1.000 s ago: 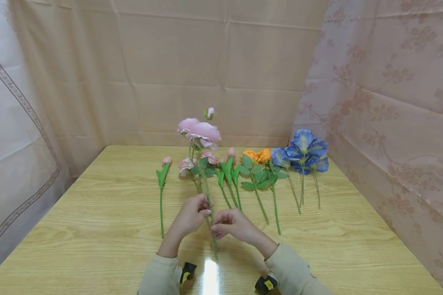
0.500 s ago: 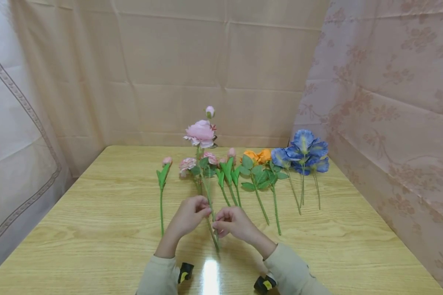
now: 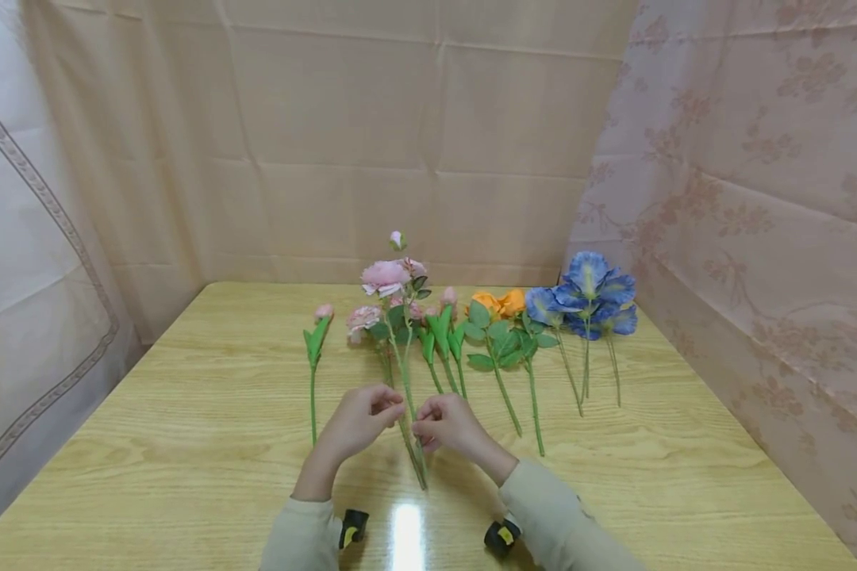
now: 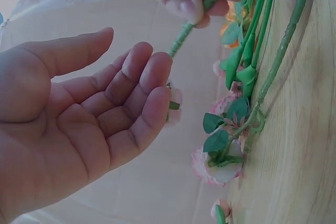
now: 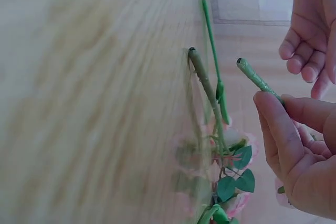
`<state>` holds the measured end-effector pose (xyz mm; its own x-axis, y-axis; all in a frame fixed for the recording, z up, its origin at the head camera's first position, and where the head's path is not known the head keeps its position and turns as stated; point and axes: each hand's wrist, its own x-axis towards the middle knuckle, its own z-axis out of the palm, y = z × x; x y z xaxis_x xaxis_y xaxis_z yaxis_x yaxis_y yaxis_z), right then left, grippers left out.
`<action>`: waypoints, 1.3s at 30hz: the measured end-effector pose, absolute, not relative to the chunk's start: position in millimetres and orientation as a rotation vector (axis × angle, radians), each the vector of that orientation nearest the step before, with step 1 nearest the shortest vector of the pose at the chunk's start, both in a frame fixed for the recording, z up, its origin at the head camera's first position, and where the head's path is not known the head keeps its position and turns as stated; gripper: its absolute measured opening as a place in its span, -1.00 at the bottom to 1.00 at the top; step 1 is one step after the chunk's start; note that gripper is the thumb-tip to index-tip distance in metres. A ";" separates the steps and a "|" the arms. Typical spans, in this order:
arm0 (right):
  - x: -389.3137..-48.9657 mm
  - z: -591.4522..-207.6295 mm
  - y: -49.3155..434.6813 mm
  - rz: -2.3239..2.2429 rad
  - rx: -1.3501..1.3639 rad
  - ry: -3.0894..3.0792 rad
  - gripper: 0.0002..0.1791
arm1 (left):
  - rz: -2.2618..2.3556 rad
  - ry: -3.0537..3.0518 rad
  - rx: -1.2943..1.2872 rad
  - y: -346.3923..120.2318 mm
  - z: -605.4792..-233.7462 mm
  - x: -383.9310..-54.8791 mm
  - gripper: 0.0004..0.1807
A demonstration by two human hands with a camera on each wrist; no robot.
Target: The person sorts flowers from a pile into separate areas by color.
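The thumb and fingers of my right hand (image 3: 451, 424) pinch the lower stem (image 5: 260, 80) of an artificial pink flower. Its ruffled bloom (image 3: 384, 277) and a small bud (image 3: 397, 240) rise above the table. My left hand (image 3: 363, 416) is just left of this stem; in the left wrist view its palm (image 4: 68, 114) faces up, fingers slightly bent, thumb apart, holding nothing. Below the raised flower, another pink flower (image 3: 363, 319) lies on the table, its bare stem (image 5: 202, 74) pointing toward me.
To the left lies a single pink tulip (image 3: 314, 341). Right of the hands are more tulips (image 3: 440, 327), orange roses (image 3: 512, 302) and blue flowers (image 3: 587, 274), laid in a row on the wooden table (image 3: 186, 444). Curtains (image 3: 328, 119) hang behind it and at both sides.
The raised pink flower has turned and its bloom has come lower. My left fingers have drawn off the stem to the left, while my right hand keeps its pinch.
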<state>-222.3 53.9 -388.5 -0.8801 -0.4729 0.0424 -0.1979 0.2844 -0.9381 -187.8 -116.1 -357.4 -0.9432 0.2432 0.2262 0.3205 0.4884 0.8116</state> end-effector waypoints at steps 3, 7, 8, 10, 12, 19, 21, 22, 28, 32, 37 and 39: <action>-226.3 -390.4 50.1 -1.607 -0.602 2.341 -0.92 | -1.459 -2.649 -0.502 -117.0 -358.7 -188.2 -0.84; -230.3 -390.7 45.8 -1.573 -0.579 2.368 -0.90 | -1.459 -2.661 -0.496 -117.5 -359.6 -188.6 -0.85; -231.5 -391.0 44.9 -1.564 -0.568 2.374 -0.90 | -1.457 -2.664 -0.496 -117.6 -359.6 -188.5 -0.85; -233.7 -392.2 43.7 -1.550 -0.553 2.384 -0.90 | -1.456 -2.666 -0.501 -117.7 -359.5 -188.4 -0.85; -236.4 -393.9 42.6 -1.536 -0.537 2.396 -0.90 | -1.448 -2.667 -0.508 -117.7 -359.2 -188.2 -0.86; -244.1 -397.2 39.4 -1.461 -0.518 2.465 -0.90 | -1.424 -2.675 -0.523 -118.0 -360.5 -188.6 -0.87; -245.6 -397.2 38.7 -1.436 -0.516 2.477 -0.90 | -1.416 -2.677 -0.524 -118.1 -360.7 -188.6 -0.87; -246.0 -396.8 38.3 -1.425 -0.514 2.481 -0.90 | -1.412 -2.679 -0.526 -118.1 -360.8 -188.5 -0.86; -247.8 -396.7 36.0 -1.362 -0.477 2.502 -0.89 | -1.389 -2.698 -0.541 -118.1 -361.3 -188.1 -0.86; -247.7 -396.8 35.1 -1.348 -0.469 2.494 -0.89 | -1.386 -2.704 -0.558 -118.1 -362.5 -188.8 -0.87; -246.8 -395.3 34.7 -1.359 -0.433 2.461 -0.89 | -1.375 -2.710 -0.586 -118.2 -363.8 -190.1 -0.86; -246.9 -395.3 34.8 -1.367 -0.420 2.445 -0.88 | -1.373 -2.716 -0.590 -118.2 -363.7 -190.1 -0.84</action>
<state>-246.9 34.8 -395.3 -0.9099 -0.3964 -0.1225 -0.1033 0.5023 -0.8585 -190.1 -118.2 -363.7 -0.9267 0.3150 0.2052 0.3520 0.5354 0.7678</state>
